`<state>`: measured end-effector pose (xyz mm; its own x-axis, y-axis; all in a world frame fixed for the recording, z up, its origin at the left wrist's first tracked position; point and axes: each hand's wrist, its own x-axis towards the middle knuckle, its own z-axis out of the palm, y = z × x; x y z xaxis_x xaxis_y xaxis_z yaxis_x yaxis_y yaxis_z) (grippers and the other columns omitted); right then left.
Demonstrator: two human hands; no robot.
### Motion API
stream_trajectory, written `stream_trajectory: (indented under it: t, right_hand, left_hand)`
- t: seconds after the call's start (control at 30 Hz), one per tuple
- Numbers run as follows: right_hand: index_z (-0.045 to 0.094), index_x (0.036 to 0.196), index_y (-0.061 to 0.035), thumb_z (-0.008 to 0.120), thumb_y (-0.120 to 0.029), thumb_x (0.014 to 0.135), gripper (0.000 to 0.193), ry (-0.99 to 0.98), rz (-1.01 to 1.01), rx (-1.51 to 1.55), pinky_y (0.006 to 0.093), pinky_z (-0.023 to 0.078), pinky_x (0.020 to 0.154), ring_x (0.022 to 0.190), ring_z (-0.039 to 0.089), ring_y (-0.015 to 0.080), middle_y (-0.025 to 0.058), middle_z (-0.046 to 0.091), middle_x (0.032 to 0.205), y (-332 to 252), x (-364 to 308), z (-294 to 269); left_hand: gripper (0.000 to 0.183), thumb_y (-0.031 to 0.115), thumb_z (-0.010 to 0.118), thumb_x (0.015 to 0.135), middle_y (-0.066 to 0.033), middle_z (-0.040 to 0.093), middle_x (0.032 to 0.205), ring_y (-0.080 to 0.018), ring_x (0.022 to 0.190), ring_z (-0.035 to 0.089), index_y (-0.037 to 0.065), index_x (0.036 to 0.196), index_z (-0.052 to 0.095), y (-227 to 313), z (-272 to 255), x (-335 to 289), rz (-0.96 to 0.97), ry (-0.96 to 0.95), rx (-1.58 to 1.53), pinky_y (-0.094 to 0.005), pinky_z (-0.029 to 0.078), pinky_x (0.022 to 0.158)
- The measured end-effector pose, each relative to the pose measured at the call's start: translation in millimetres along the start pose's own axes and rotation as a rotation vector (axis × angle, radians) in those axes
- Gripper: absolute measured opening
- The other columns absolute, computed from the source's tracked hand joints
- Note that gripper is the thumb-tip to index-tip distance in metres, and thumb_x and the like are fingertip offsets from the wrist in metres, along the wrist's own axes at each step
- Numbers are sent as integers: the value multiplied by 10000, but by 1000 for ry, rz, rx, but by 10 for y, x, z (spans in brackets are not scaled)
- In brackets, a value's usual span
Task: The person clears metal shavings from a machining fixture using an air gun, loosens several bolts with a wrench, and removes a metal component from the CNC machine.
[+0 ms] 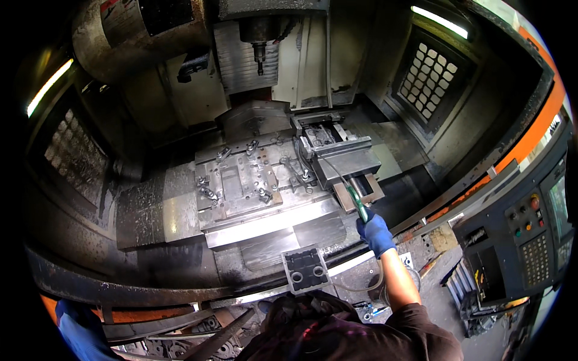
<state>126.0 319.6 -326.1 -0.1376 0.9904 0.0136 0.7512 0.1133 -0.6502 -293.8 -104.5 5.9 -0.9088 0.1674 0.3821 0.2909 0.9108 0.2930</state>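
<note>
Right grip, head view: your blue-gloved right hand (376, 233) closes around a slender green handheld tool (359, 206).
Green tool: at the near end of the grey metal vise (348, 161).
Left grip: your blue-gloved left hand (81, 332), lower-left edge; its closure cannot be told.

Grimy walls (310, 57), two glowing light strips (441, 21)

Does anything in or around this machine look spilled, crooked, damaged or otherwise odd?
Mainly the left window: it looks speckled and cloudy, while the right window shows bright, though lighting may explain some of that. Nothing looks clearly broken; the right hand holds a green tool by the vise.
</note>
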Motion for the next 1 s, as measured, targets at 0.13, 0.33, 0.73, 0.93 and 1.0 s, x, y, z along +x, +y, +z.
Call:
stream_trajectory:
  t: [0.13, 0.33, 0.73, 0.93, 1.0]
  right_hand:
    - [612, 1077, -123, 613, -128, 804, 274, 48, -115, -78, 345, 426, 490, 501, 495, 161, 93, 551, 659, -41, -3, -13]
    - [609, 1135, -145, 612, -168, 822, 314, 13, -45, -147, 345, 435, 473, 470, 524, 192, 94, 565, 620, -401, 88, -40]
    - [548, 1258, -222, 589, -221, 833, 427, -151, 162, -199, 363, 496, 514, 508, 602, 210, 122, 620, 658, -978, 98, -518]
    - [606, 1152, -155, 619, -262, 797, 371, -210, 248, -199, 421, 496, 787, 935, 607, 387, 203, 643, 982, -971, 201, -639]
    - [613, 1135, -154, 621, -266, 797, 357, -208, 223, -230, 420, 496, 783, 934, 608, 384, 202, 644, 981, -1014, 246, -690]
  left_hand:
    - [268, 106, 442, 914, -137, 607, 1005, -205, 924, 568, -41, 1094, 574, -36, 59, 20, 21, 27, -66, -293, 417, 813]
    - [280, 121, 435, 918, -143, 601, 1015, -207, 938, 563, -44, 1102, 568, -60, 119, 47, 32, 38, -140, -297, 413, 826]
    - [307, 151, 421, 927, -153, 590, 1034, -210, 964, 554, -50, 1118, 554, -166, 189, 34, 8, 48, -240, -306, 405, 852]
    - [321, 166, 414, 931, -159, 584, 1044, -211, 978, 549, -52, 1126, 547, -204, 216, 39, -4, 52, -286, -311, 401, 865]
    - [326, 171, 412, 932, -160, 582, 1047, -212, 982, 548, -53, 1128, 545, -214, 229, 39, -8, 55, -302, -312, 400, 869]
